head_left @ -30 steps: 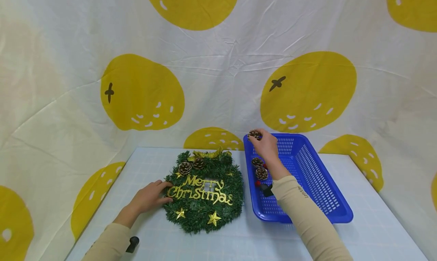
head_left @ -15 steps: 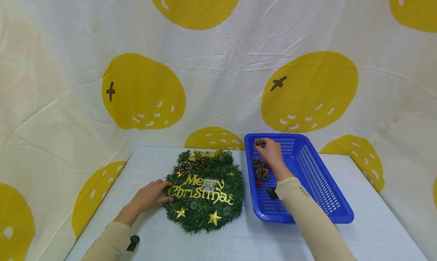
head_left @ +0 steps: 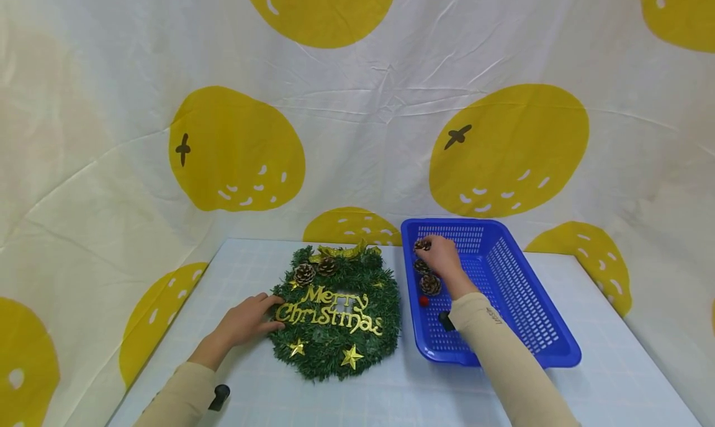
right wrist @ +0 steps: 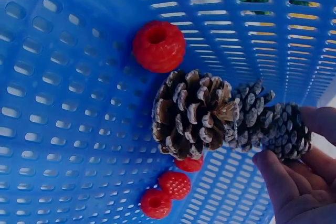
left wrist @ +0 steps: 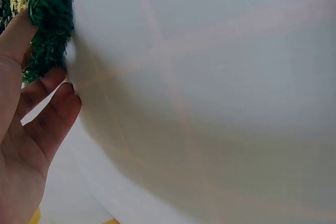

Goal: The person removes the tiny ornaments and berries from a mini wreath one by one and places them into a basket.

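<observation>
A green Christmas wreath [head_left: 321, 359] with gold "Merry Christmas" lettering [head_left: 329, 315] lies on the table. Its left edge sits between the thumb and fingers of my left hand [head_left: 246, 321], which holds it lightly; the left wrist view shows fingertips against the wreath's green tips [left wrist: 52, 19]. Inside the blue basket [head_left: 416, 346], at the back left, my right hand [head_left: 447, 259] pinches a pine cone [right wrist: 289, 132] between thumb and fingers. Two more pine cones lie close by, the nearer one [right wrist: 194, 114] large in the right wrist view. Several red berry ornaments [right wrist: 159, 46] rest among them.
The basket stands right of the wreath with a gap between them. Pine cones [head_left: 304, 274], a gold ribbon [head_left: 341, 252] and gold stars [head_left: 351, 357] decorate the wreath. Black straps [head_left: 220, 397] show at both wrists. A white cloth with yellow fruit prints [head_left: 237, 148] hangs behind the table.
My right hand has lowered the pine cone from above the basket's back-left rim down into the basket, towards the other cones. My left hand stays at the wreath's edge.
</observation>
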### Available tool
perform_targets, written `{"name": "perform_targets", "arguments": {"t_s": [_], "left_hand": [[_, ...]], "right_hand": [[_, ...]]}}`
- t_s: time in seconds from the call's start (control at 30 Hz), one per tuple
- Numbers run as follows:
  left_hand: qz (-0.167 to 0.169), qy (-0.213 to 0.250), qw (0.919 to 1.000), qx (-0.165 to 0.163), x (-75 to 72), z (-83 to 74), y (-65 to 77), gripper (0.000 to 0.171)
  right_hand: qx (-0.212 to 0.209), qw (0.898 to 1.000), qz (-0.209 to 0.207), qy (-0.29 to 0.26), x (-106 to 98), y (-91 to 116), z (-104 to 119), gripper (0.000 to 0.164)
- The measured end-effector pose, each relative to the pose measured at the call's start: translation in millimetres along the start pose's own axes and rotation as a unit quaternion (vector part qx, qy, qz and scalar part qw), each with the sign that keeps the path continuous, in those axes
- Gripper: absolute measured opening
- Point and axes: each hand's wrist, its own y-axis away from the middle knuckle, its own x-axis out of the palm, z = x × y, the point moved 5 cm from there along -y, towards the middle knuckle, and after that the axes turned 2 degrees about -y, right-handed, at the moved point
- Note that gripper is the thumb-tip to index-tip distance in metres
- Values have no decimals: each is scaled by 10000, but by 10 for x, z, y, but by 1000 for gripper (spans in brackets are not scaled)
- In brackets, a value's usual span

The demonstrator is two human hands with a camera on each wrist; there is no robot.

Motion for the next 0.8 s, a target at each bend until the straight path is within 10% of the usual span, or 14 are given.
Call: {"name": "perform_targets", "arguments": {"t_s": [0.8], "left_hand": [[4,-73,10000,-28,-34,-12,-3,53]], "right_hand": [[-462,9981,-227,-326,-251,84,404,52]]}}
